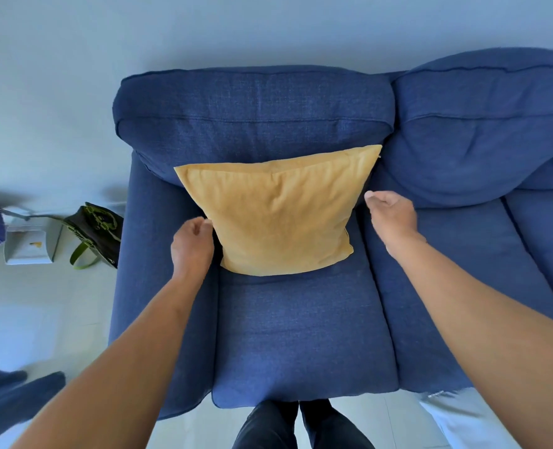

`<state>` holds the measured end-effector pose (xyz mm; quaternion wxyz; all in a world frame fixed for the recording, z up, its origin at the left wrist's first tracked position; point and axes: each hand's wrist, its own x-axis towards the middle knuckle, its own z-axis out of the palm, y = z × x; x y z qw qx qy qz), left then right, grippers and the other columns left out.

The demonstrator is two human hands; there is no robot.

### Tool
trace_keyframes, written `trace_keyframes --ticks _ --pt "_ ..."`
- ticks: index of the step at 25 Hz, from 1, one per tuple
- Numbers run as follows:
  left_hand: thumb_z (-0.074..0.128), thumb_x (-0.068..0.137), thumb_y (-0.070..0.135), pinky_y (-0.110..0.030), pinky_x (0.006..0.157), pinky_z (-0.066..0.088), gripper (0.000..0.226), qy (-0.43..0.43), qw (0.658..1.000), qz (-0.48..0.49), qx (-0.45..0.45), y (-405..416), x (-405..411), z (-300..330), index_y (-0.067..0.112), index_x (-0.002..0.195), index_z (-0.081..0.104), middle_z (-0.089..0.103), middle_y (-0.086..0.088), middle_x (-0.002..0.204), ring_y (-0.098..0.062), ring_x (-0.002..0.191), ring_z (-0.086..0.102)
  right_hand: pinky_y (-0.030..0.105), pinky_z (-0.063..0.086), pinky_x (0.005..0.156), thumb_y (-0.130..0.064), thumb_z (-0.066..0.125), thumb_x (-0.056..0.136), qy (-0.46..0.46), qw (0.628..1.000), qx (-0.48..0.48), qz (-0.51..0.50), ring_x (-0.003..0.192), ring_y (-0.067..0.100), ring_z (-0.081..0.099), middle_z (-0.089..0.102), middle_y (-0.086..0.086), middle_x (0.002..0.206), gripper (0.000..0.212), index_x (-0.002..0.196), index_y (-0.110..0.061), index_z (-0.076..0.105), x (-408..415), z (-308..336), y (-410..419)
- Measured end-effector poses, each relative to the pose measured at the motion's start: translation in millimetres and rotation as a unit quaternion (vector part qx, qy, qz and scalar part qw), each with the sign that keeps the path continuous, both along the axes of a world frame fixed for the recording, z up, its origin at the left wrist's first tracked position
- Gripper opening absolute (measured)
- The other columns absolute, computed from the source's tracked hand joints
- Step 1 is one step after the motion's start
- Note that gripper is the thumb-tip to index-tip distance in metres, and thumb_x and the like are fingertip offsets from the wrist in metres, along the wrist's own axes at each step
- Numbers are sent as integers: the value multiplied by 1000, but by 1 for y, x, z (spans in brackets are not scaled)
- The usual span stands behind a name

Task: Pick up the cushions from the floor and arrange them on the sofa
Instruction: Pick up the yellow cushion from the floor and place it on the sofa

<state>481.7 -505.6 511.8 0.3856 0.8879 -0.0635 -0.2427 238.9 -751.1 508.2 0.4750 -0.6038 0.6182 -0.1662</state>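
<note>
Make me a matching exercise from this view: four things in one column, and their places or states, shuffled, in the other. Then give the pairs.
Things:
1. cushion
2. left hand
3. right hand
4. bag

Places or states:
A. on the floor, left of the sofa
B. at the cushion's left edge, fingers curled
C. propped on the seat against the backrest
D. clear of the cushion's right edge, holding nothing

Pairs: 1-C, 2-B, 3-D, 4-A
</note>
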Motion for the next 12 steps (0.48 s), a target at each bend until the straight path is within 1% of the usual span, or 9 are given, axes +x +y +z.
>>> trace_keyframes --ticks 2,3,4,5,7,8,10,12 --pt "50 108 38 -33 92 45 41 -13 998 -64 20 10 -32 8 21 143 63 71 12 117 -23 117 65 43 49 112 -44 57 104 25 997 -24 64 131 25 63 71 5 139 44 137 -16 67 -16 9 24" --pt "49 108 38 -31 98 43 48 -18 995 -98 28 13 -46 10 20 152 56 69 6 136 -23 128 61 42 46 114 -43 55 105 42 994 -34 100 136 27 59 65 8 146 50 146 -14 60 -25 14 36" --pt "49 109 39 -32 106 43 53 -22 990 -131 38 14 -58 11 20 158 49 61 1 151 -24 138 56 42 41 117 -43 53 107 64 987 -42 139 143 28 52 59 9 154 56 154 -13 52 -33 17 48" --pt "49 109 40 -37 115 42 57 -32 984 -166 47 13 -70 14 19 162 43 53 -3 161 -26 147 50 43 36 120 -43 50 108 86 979 -51 178 151 29 43 49 11 162 60 159 -12 44 -40 20 59" --pt "48 110 42 -45 128 31 65 -48 970 -232 61 8 -91 18 15 167 32 35 -7 173 -27 159 35 46 25 129 -43 46 110 123 962 -70 233 163 26 18 26 11 174 67 165 -9 29 -52 24 81" --pt "47 110 43 -45 131 26 69 -53 962 -258 63 6 -103 22 12 168 26 27 -7 177 -26 162 27 49 21 130 -44 44 110 142 955 -85 244 165 25 9 18 11 177 69 166 -8 24 -61 29 91" --pt "46 110 45 -42 132 18 75 -69 947 -309 60 0 -127 29 9 170 18 17 -8 179 -24 166 16 52 19 130 -46 41 111 175 947 -112 245 165 25 1 8 12 178 72 167 -7 18 -82 40 111" --pt "44 110 47 -41 132 15 77 -96 923 -369 48 0 -151 33 8 170 15 12 -9 180 -24 167 10 53 19 130 -47 39 111 200 946 -125 224 165 26 -1 5 12 178 73 168 -7 16 -110 46 133"
